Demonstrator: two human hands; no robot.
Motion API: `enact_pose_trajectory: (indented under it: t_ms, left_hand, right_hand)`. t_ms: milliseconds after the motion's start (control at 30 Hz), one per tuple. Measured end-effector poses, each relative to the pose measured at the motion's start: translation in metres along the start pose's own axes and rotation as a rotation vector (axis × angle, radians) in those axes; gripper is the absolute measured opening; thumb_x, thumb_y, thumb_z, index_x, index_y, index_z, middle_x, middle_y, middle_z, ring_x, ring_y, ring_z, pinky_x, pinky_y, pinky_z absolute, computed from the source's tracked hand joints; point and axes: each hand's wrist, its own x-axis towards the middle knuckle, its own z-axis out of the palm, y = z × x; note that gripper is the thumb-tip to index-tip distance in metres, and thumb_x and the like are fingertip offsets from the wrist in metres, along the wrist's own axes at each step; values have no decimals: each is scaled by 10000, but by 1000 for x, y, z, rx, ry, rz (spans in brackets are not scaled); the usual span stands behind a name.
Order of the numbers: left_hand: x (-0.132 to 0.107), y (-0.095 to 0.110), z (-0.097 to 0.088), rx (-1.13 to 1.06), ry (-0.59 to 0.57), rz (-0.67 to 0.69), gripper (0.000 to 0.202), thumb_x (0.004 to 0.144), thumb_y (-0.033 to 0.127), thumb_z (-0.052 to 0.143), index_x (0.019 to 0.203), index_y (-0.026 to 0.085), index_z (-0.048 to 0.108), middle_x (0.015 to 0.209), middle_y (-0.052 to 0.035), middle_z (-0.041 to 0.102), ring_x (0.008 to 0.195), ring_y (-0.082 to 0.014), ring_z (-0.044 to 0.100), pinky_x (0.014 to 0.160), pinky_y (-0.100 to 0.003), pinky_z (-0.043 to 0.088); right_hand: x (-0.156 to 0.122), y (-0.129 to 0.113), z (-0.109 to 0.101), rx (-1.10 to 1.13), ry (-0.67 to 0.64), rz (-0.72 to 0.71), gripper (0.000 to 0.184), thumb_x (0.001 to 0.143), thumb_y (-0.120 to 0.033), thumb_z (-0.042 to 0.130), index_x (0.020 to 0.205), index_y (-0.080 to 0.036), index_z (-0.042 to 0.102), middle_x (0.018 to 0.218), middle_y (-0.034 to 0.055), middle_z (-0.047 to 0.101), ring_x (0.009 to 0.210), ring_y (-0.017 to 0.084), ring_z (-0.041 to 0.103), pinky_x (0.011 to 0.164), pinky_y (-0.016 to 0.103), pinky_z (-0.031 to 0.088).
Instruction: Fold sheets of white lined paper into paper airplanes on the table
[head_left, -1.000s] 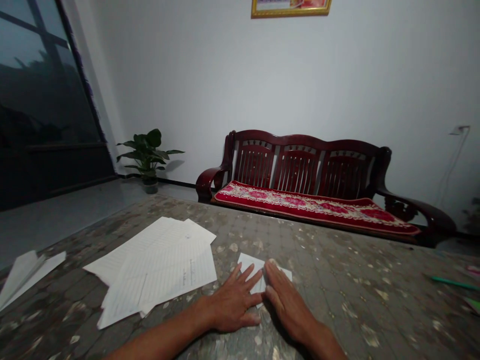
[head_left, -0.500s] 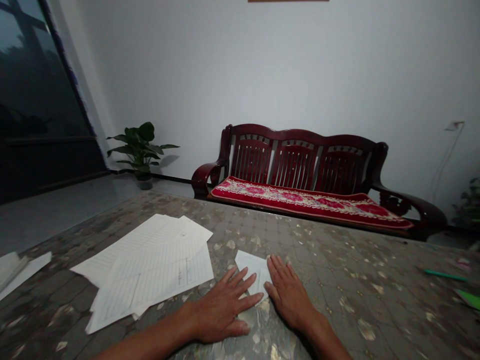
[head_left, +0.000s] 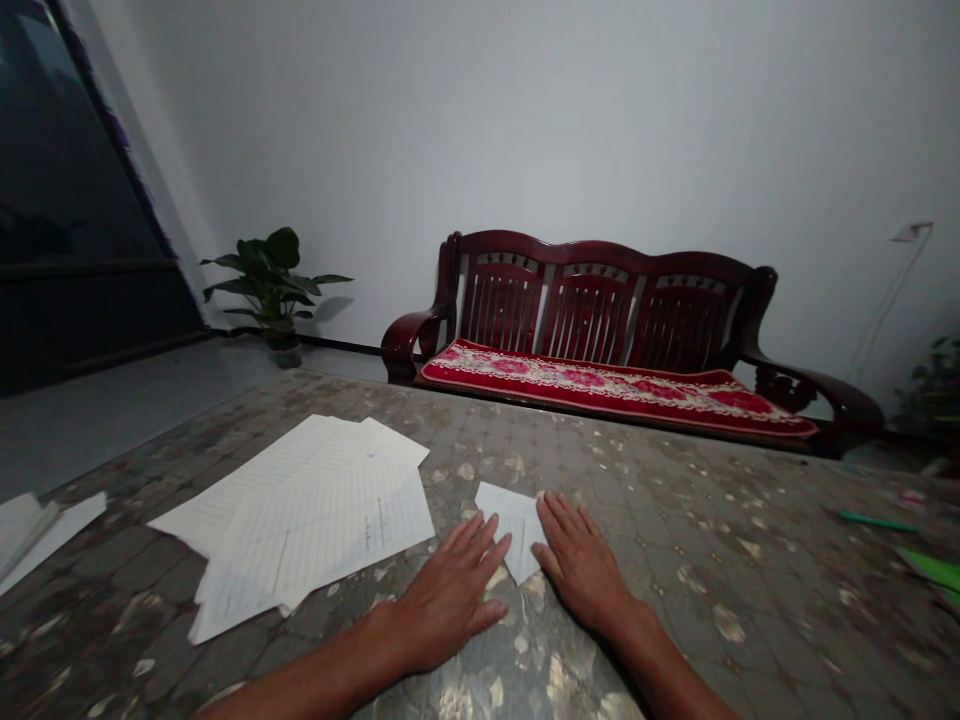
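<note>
Speckled tabletop (head_left: 697,530), left hand (head_left: 448,600) and right hand (head_left: 580,565) flat, open fingers (head_left: 480,548) only touching folded paper (head_left: 514,525) between.

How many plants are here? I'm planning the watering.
2 plants: a potted one left of the bench, one cut off at the right edge; more may be hidden.

A small folded white paper (head_left: 514,525) blocks the way between the left hand (head_left: 450,600) and right hand (head_left: 581,565), and loose white lined sheets (head_left: 315,520) lie just beyond the left hand.
</note>
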Motion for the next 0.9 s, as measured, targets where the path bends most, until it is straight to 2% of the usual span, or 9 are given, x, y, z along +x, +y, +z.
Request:
enact_pose_trajectory:
  t_ms: [67, 233, 533, 667, 733, 833, 900]
  left_hand:
    - [0, 1, 5, 8, 25, -45, 731, 944, 477, 528, 1552, 257, 188, 1632, -119, 100, 1497, -332, 89, 1201, -539, 173]
    - [2, 7, 3, -25, -54, 10, 765, 939, 489, 537, 1559, 256, 153, 1630, -119, 77, 1500, -313, 51, 1211, -526, 144]
    - [1, 6, 2, -30, -54, 78, 832, 918, 519, 562, 1564, 278, 97, 1630, -117, 15, 1500, -323, 27, 1204, -543, 146]
    - [0, 11, -4, -19, -58, 92, 810, 898, 494, 610, 1553, 298, 176, 1629, -126, 64, 1493, -354, 49, 1192, -577, 155]
    - [0, 13, -8, -20, -67, 114, 779, 895, 477, 622, 1541, 299, 225, 1626, -128, 101, 1491, -355, 73, 1192, -577, 162]
    - [0, 15, -11, -33, -56, 142, 741, 897, 466, 621, 1527, 295, 271, 1625, -125, 124, 1491, -348, 96, 1193, -567, 176]
    - [-1, 15, -11, -47, -48, 144, 739, 897, 463, 621, 1527, 297, 273, 1627, -120, 114, 1491, -349, 96, 1192, -571, 179]
  right_hand:
    - [0, 1, 2, -1, 6, -18, 619, 993, -472, 346, 1530, -167, 294, 1594, 86, 234, 1481, 260, 193, 1203, 501, 150]
    - [-1, 5, 4, -12, -18, -49, 623, 1002, -494, 313, 1533, -170, 278, 1603, 87, 203, 1488, 257, 163, 1203, 508, 131]
    - [0, 2, 3, -24, -14, -77, 629, 1000, -498, 316, 1531, -163, 287, 1594, 106, 249, 1480, 256, 195, 1199, 504, 139]
    - [-1, -3, -3, -40, 42, -74, 587, 978, -450, 408, 1491, -167, 388, 1566, 119, 334, 1444, 286, 259, 1169, 477, 208]
    - [-2, -6, -9, -36, 82, -63, 537, 951, -425, 477, 1437, -199, 469, 1507, 120, 421, 1370, 295, 351, 1123, 460, 277]
    - [-2, -11, -17, 5, 120, -42, 399, 923, -387, 531, 1302, -273, 584, 1300, 88, 568, 1161, 262, 499, 1005, 422, 383]
    - [0, -12, -17, 58, 145, -44, 335, 910, -338, 541, 1229, -272, 621, 1172, 77, 604, 1069, 241, 534, 944, 384, 420]
